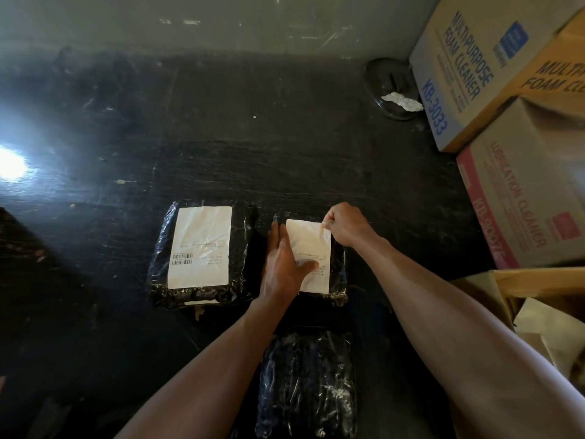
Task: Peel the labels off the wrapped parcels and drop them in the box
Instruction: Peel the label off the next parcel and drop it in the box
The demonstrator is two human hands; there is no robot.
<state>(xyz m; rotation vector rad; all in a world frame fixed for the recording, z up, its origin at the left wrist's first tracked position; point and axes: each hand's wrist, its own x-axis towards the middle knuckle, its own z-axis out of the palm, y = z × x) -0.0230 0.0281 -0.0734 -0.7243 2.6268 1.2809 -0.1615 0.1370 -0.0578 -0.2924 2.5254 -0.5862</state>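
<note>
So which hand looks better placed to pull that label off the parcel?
The right hand: it already pinches the top corner of the label. The left hand lies flat, pressing the label and parcel down, so it suits steadying.

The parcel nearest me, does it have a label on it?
No, the nearest parcel shows only bare black wrap, no white label.

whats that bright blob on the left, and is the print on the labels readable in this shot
Head view: the blob is glare blown out on the dark tabletop, hazing that side. The label on the left parcel shows a barcode but its text is too small to read. The label being peeled, pinched by the right hand, is partly covered by the left hand.
</note>
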